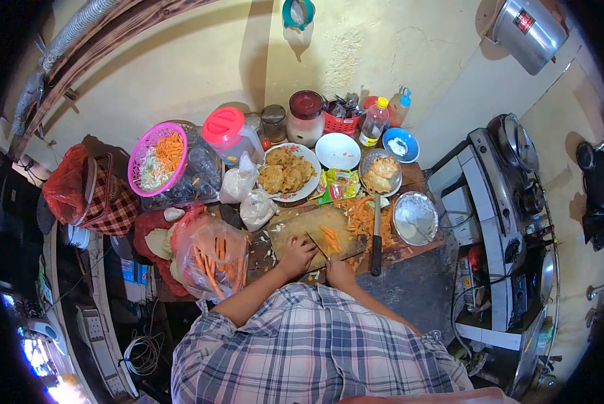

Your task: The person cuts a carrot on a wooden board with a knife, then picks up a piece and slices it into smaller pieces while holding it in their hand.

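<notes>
A wooden cutting board (292,232) lies at the front of the table, with cut carrot strips (330,238) on it. My right hand (340,271) is closed round the handle of a knife (317,244), whose blade points up and left over the board. On the board's left part rests my left hand (298,257), fingers bent together beside the blade; what they hold, if anything, is too small to make out. Orange shavings (361,217) are heaped right of the board. A clear bag of carrots (212,259) sits to the left.
A black-handled utensil (376,252) lies right of the board, near a bowl of white powder (415,219). Behind stand a plate of fried food (289,172), a pink basket of shredded vegetables (158,159) and a pink-lidded jug (232,138). A stove (500,182) is at right.
</notes>
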Available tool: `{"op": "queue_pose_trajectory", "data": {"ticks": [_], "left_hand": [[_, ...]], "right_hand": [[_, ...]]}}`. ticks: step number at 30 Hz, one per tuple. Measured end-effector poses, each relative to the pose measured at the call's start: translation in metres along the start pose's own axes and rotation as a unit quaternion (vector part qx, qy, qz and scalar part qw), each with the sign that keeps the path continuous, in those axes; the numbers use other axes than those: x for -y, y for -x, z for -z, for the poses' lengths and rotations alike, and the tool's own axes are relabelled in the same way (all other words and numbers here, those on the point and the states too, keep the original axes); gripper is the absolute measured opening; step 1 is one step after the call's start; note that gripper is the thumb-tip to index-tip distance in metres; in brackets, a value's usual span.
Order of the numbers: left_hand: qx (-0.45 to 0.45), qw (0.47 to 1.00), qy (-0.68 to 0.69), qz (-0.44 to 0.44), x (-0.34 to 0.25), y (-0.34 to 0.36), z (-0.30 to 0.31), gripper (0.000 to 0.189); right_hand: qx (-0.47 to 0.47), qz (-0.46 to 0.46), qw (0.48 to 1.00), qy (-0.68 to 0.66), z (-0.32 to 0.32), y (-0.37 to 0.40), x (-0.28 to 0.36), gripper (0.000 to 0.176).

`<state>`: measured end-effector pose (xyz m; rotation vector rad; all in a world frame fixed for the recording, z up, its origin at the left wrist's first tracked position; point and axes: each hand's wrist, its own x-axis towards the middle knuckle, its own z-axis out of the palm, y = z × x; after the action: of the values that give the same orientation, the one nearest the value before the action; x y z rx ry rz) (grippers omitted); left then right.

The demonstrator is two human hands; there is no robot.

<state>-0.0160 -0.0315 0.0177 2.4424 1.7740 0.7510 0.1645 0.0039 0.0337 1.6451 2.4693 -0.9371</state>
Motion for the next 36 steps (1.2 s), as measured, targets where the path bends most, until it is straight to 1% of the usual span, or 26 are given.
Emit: {"op": "queue_pose_trajectory", "data": {"ticks": [3, 5, 6, 8, 20, 23, 26, 30, 32, 36], "left_hand": [[-0.016, 1.0, 0.008, 0.003, -0.001, 0.0, 0.001, 0.021], [-0.006, 1.0, 0.005, 0.01, -0.001, 0.0, 0.003, 0.021], [0.004, 1.0, 0.003, 0.015, -0.002, 0.0, 0.003, 0.02], [0.001, 1.0, 0.003, 0.014, -0.002, -0.001, 0.004, 0.02], [0.008, 1.0, 0.001, 0.017, -0.002, 0.001, 0.0, 0.02], [0.003, 1.0, -0.001, 0.019, -0.002, 0.0, 0.0, 0.02], [-0.001, 1.0, -0.005, 0.018, -0.001, 0.002, -0.002, 0.02], [-0.006, 1.0, 0.006, 0.016, 0.0, 0.003, -0.005, 0.02], [-0.005, 1.0, 0.007, 0.015, 0.0, 0.003, -0.005, 0.021], [0.007, 1.0, -0.002, 0.024, -0.003, 0.003, -0.002, 0.024]], "right_hand": [[-0.008, -0.011, 1.0, -0.025, -0.004, 0.001, -0.005, 0.026], [-0.002, -0.032, 0.998, -0.061, 0.0, 0.005, -0.004, 0.026], [-0.002, -0.032, 0.998, -0.06, 0.001, 0.005, -0.005, 0.026], [-0.006, 0.01, 0.999, -0.045, 0.001, 0.006, -0.006, 0.026], [-0.001, -0.008, 1.0, -0.016, 0.001, 0.004, 0.004, 0.027], [-0.01, -0.021, 0.999, -0.038, -0.008, 0.003, -0.002, 0.028], [-0.018, 0.009, 0.997, -0.075, -0.01, 0.004, -0.008, 0.029], [-0.013, 0.005, 0.998, -0.062, -0.003, 0.009, -0.003, 0.03], [-0.003, 0.007, 0.999, -0.044, -0.005, 0.007, -0.005, 0.026], [-0.014, 0.021, 0.998, -0.058, -0.013, 0.001, -0.007, 0.029]]}}
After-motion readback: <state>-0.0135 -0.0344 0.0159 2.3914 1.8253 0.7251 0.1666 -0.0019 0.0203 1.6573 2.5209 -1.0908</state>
